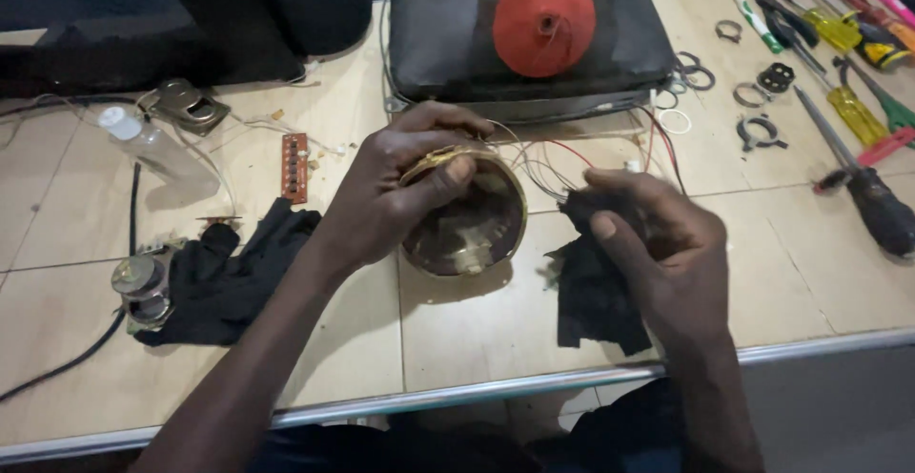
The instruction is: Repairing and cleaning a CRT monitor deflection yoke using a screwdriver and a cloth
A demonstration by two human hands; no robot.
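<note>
1. Head view: the left hand has its fingers closed on the rim of a round brass-rimmed speaker cone, tilted just above the tan counter.
2. The right hand pinches a black cloth beside the cone.
3. Screwdrivers lie far right; a red funnel sits behind.

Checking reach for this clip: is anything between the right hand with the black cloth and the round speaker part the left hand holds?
Nothing visible. The right hand holds the black cloth just beside the round speaker part, gripped by the left hand; only thin wires run behind.
</note>
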